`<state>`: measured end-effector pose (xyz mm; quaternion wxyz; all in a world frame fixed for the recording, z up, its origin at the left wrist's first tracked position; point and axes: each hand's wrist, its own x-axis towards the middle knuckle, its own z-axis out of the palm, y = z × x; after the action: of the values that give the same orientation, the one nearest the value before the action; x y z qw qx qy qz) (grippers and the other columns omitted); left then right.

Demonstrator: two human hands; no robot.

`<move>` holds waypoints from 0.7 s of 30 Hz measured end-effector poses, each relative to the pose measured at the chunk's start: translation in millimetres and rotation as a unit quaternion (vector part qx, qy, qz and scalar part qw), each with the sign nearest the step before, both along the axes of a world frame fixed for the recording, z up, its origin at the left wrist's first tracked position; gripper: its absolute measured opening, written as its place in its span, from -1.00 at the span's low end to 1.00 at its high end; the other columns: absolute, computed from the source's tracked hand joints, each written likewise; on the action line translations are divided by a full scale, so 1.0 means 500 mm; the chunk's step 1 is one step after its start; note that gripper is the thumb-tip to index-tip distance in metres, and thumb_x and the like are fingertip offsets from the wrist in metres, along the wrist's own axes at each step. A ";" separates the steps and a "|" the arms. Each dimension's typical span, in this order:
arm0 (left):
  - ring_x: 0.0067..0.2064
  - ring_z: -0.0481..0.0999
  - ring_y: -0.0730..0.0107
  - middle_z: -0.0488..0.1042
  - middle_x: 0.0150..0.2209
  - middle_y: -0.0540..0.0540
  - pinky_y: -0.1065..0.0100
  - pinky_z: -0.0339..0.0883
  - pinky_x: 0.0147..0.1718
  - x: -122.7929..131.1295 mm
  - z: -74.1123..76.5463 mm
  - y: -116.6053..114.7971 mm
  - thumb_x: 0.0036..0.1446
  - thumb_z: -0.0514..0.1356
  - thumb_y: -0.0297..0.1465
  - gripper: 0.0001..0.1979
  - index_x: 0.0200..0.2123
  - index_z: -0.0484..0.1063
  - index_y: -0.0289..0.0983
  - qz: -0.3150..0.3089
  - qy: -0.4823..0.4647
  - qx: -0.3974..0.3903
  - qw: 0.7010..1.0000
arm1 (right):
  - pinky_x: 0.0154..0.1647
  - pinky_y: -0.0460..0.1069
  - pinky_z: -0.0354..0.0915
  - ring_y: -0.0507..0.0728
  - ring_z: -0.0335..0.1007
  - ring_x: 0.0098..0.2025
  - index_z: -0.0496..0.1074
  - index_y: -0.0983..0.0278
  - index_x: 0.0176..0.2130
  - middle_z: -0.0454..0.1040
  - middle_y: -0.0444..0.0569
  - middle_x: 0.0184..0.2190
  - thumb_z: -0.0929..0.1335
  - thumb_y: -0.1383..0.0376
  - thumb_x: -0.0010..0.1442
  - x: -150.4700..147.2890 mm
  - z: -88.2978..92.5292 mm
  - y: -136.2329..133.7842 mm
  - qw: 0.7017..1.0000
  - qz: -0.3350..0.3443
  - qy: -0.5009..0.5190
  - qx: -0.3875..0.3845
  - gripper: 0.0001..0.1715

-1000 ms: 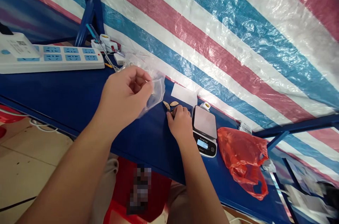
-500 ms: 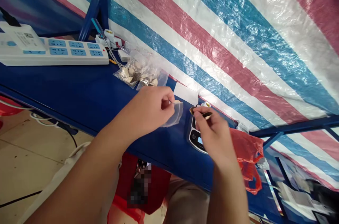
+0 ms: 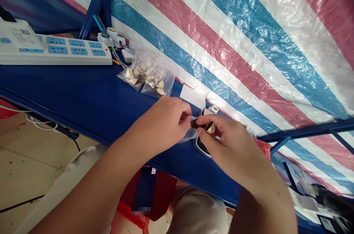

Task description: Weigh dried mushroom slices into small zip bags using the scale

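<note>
My left hand pinches a small clear plastic bag by its upper edge above the blue table. Close against it, my right hand holds brown and cream pieces that look like dried mushroom. One dark piece reaches the bag's mouth; whether it is inside I cannot tell. Under the right hand sits a kitchen scale, mostly covered by that hand. Farther left lie two clear bags with similar pieces, the left bag and the right bag.
Along the back of the table are a white power strip, a screwdriver and a white card. A red plastic bag lies right of the scale. Striped sheeting forms the wall behind.
My right hand has moved left from over the scale, bringing the mushroom pieces to the small bag. My left hand has shifted slightly right with the bag.
</note>
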<state>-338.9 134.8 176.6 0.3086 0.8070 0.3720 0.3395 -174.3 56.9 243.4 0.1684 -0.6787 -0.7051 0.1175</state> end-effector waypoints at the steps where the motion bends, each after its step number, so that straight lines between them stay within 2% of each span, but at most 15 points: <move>1: -0.43 0.37 0.35 0.45 -0.48 -0.07 0.26 0.07 -0.44 0.000 0.001 0.000 0.24 0.14 -0.41 -0.76 -0.47 0.50 -0.22 0.001 -0.001 -0.002 1.000 | -0.51 -0.06 0.23 0.05 0.40 -0.50 0.63 0.14 -0.17 0.55 -0.16 -0.44 0.38 0.27 0.32 -0.002 0.001 -0.001 1.000 0.000 0.009 -0.007 -0.83; 4: -0.37 0.44 0.33 0.52 -0.42 -0.08 0.28 0.14 -0.42 0.000 0.001 0.000 0.25 0.15 -0.37 -0.78 -0.42 0.55 -0.23 0.004 -0.008 -0.009 1.000 | -0.56 -0.07 0.17 0.03 0.34 -0.53 0.61 0.14 -0.16 0.47 -0.19 -0.51 0.39 0.21 0.34 -0.006 0.006 -0.002 0.998 -0.010 0.060 -0.023 -0.84; 6: -0.36 0.46 0.33 0.55 -0.39 -0.09 0.29 0.18 -0.41 0.000 0.000 0.001 0.26 0.15 -0.35 -0.77 -0.37 0.58 -0.24 0.006 -0.015 -0.010 1.000 | -0.51 -0.06 0.18 0.04 0.33 -0.51 0.59 0.15 -0.18 0.44 -0.19 -0.52 0.38 0.18 0.37 -0.008 0.010 0.000 0.997 -0.017 0.073 -0.020 -0.83; 10: -0.38 0.46 0.36 0.56 -0.40 -0.07 0.30 0.17 -0.45 -0.002 0.002 0.005 0.25 0.14 -0.38 -0.77 -0.32 0.61 -0.25 -0.004 -0.018 -0.013 1.000 | -0.38 -0.02 0.20 0.06 0.34 -0.44 0.56 0.16 -0.20 0.44 -0.17 -0.49 0.37 0.11 0.40 -0.013 0.010 0.008 1.000 -0.009 0.015 -0.001 -0.78; 14: -0.39 0.47 0.38 0.56 -0.41 -0.04 0.30 0.20 -0.44 -0.002 0.007 0.005 0.23 0.17 -0.36 -0.78 -0.36 0.60 -0.24 -0.015 -0.030 -0.038 0.999 | -0.33 -0.01 0.19 0.07 0.31 -0.42 0.55 0.16 -0.19 0.40 -0.17 -0.47 0.39 0.00 0.38 -0.019 -0.007 0.021 0.999 -0.027 -0.004 0.046 -0.70; 18: -0.41 0.48 0.38 0.57 -0.43 -0.02 0.31 0.20 -0.47 -0.002 0.007 0.008 0.24 0.17 -0.32 -0.78 -0.37 0.60 -0.24 -0.008 -0.038 -0.058 0.998 | -0.39 -0.03 0.18 0.04 0.27 -0.46 0.52 0.16 -0.10 0.35 -0.22 -0.50 0.42 -0.07 0.34 -0.013 -0.022 0.032 0.997 -0.053 0.044 0.044 -0.62; 21: -0.40 0.50 0.39 0.58 -0.44 0.00 0.32 0.24 -0.43 -0.003 0.004 0.013 0.24 0.19 -0.33 -0.79 -0.34 0.62 -0.23 -0.001 -0.052 -0.061 0.997 | -0.45 -0.06 0.18 0.02 0.26 -0.47 0.48 0.13 0.00 0.39 -0.22 -0.46 0.42 -0.10 0.34 -0.005 -0.022 0.013 0.989 -0.088 0.106 0.060 -0.57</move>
<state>-340.4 141.0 178.5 0.3761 0.7685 0.3746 0.3572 -176.6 63.3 232.6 0.2922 -0.7105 -0.6265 0.1313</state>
